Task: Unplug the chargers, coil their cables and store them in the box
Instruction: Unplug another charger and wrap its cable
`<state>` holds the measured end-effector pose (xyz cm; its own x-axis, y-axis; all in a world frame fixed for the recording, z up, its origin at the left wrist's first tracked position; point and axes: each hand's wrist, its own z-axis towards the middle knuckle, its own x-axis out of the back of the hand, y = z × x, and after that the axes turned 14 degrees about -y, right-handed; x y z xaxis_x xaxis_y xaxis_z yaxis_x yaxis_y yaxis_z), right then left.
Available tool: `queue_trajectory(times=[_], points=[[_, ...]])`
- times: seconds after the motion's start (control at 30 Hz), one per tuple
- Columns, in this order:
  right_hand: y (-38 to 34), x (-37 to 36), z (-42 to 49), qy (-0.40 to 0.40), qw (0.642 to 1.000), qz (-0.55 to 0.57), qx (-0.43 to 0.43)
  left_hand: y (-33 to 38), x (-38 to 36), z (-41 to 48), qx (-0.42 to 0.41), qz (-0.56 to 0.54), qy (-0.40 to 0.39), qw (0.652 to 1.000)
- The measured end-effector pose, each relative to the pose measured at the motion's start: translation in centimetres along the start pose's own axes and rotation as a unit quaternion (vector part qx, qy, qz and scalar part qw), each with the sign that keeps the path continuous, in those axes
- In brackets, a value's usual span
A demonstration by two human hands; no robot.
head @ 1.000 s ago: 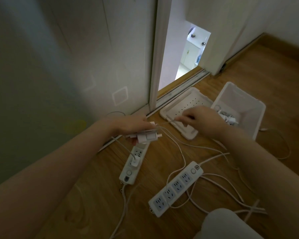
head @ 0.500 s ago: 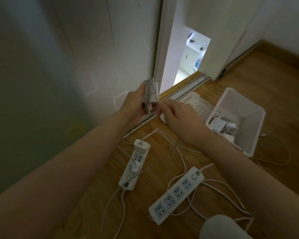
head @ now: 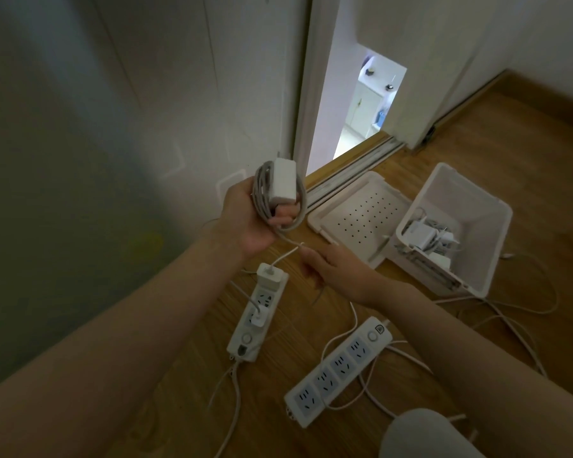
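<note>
Head camera looks down at a wooden floor (head: 411, 180) beside a pale wall, and I see both bare forearms reaching in from the bottom of the frame. My left hand (head: 245, 216), just above the centre of the frame, is curled round a white charger (head: 282, 182), which stands upright in the palm. A grey coiled cable (head: 261, 190) is wrapped round the charger, and the fingers hold the loops against it.

My right hand (head: 339, 271) sits just below and right of the left one. Its fingertips (head: 306, 256) pinch a thin white lead (head: 286, 255) right under the coil. I cannot tell whether this lead is the coil's own tail or belongs to the plugged charger (head: 271, 276) below it.

That plugged charger sits in the top socket of the left power strip (head: 245, 342), lower centre of the frame, and a smaller plug (head: 258, 318) sits in a socket further down the same strip. A second power strip (head: 338, 368) lies to the lower right with its sockets bare, and loose white cables trail around it.

The white box (head: 470, 206) lies tipped on its side at the right of the frame, its opening facing me. Several chargers (head: 422, 234) and bundled cables lie inside it. Its perforated lid (head: 358, 216) lies flat on the floor, touching the box's left side.
</note>
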<state>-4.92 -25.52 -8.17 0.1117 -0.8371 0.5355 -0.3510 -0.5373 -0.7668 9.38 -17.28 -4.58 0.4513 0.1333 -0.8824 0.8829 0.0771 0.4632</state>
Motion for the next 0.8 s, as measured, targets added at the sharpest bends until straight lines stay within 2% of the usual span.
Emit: queue_trajectory(times=[0.1,0.2,0.27,0.37,0.4,0.47,0.6,0.67,0.73,0.8], points=[[0.4,0.4,-0.2,-0.045,0.997,0.062,-0.015,0.2,0.5,-0.5,0.1,0.105,-0.08,0.986],[0.5,1.0,-0.7,-0.092,0.987,0.127,-0.03,0.7,0.4,-1.3,0.218,0.2,-0.114,0.948],[0.2,1.8,-0.9,-0.097,0.989,0.094,-0.055,0.9,-0.4,-1.8,0.277,0.301,-0.117,0.905],[-1.0,3.5,-0.4,-0.068,0.995,-0.017,-0.072,0.9,-2.5,-1.7,0.331,0.483,-0.089,0.805],[-1.5,4.2,-0.3,-0.055,0.994,-0.061,-0.074,1.0,-3.1,-1.4,0.336,0.522,-0.096,0.778],[-2.5,5.6,-0.4,-0.025,0.989,-0.118,-0.083,1.2,-4.2,-0.7,0.331,0.567,-0.107,0.747],[-3.6,8.3,-1.6,0.038,0.99,-0.101,-0.085,2.3,-5.6,0.3,0.275,0.642,-0.092,0.709],[-4.2,9.0,-2.2,0.058,0.991,-0.094,-0.077,2.3,-6.3,0.6,0.231,0.704,-0.106,0.664],[-4.9,9.6,-2.4,0.079,0.988,-0.108,-0.073,2.2,-6.8,0.9,0.182,0.774,-0.106,0.598],[-5.8,10.5,-2.8,0.11,0.983,-0.127,-0.069,2.0,-7.4,1.0,0.135,0.803,-0.061,0.578]])
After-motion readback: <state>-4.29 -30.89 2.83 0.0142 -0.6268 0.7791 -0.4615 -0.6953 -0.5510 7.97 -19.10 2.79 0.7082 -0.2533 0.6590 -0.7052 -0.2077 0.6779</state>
